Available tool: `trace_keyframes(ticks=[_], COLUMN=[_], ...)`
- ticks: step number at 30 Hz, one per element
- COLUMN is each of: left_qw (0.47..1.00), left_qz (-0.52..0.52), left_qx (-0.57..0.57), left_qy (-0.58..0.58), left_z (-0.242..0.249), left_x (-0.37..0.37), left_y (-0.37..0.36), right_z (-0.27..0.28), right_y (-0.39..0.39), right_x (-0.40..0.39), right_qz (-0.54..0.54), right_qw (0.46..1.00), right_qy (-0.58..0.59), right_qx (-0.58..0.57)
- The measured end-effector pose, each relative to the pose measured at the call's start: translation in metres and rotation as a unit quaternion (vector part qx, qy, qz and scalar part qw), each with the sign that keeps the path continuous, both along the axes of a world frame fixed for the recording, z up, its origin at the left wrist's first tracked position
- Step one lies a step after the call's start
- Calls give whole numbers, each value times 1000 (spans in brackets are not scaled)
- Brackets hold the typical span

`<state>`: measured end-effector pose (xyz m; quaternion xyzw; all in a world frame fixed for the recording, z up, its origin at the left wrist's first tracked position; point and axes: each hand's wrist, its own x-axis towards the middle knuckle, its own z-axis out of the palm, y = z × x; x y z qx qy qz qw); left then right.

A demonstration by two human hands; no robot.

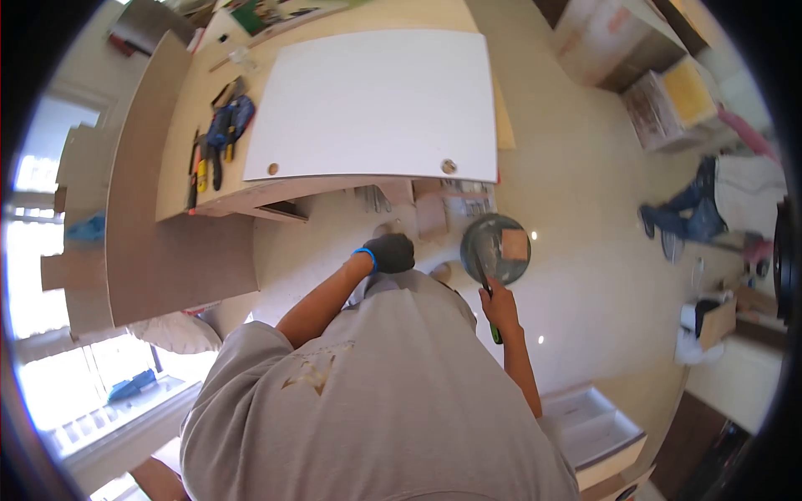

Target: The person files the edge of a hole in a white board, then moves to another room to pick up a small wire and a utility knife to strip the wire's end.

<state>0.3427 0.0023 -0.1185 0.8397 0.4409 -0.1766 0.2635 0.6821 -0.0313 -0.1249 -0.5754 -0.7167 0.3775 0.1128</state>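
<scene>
Right fingers (494,294) grip a tool (484,277); tan block (515,245), white panel (376,104) nearby.

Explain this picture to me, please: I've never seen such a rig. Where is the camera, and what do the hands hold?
There is no machine here, just a person using their own hands. The single picture comes from a camera on the person's head, looking down past the grey shirt. The left hand wears a dark glove; I cannot tell whether it holds anything. The right hand grips a long tool with a green handle end, beside a round dark object. Ahead, a light wooden surface bears a white panel with two round holes and, left of it, some hand tools.
</scene>
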Motion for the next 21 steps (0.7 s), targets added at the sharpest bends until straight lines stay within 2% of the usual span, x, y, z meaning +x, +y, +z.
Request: trace_keyframes(ticks=[1,4,5,7,9,10,11,14,17,20,21], left_qw=[998,941,929,907,867,842,880,835,747,782,769], left_qz=[49,339,368,415,452,462,460,535,572,587,608], left_qx=[-39,19,25,33,152,212,62,40,201,97,103], left_qy=[-2,-6,-21,-60,-143,-183,-104,-123,-271,-188,-170], left_z=[2,32,34,33,18,28,39,57,39,61,65], left_x=[-12,-32,-44,-66,-84,-93,-109,-150,-196,-254,-269], left_y=[-5,-25,-25,-25,-39,-41,-31,-41,-72,-83,-87], right_z=[0,7,6,27,30,24,19,33,58,92,100], right_y=[5,20,23,28,29,27,29,29,28,23,23], right_x=[-4,-16,-22,-42,-60,-70,-81,-132,-199,-278,-300], right_qz=[20,17,14,9,13,24,33,103,122,138,153], right_qw=[999,997,994,985,979,980,981,984,979,973,971], right_qy=[12,9,16,21,13,7,-1,-9,15,51,55], right_qx=[27,-69,-104,-174,-203,-198,-193,-145,-160,-179,-178])
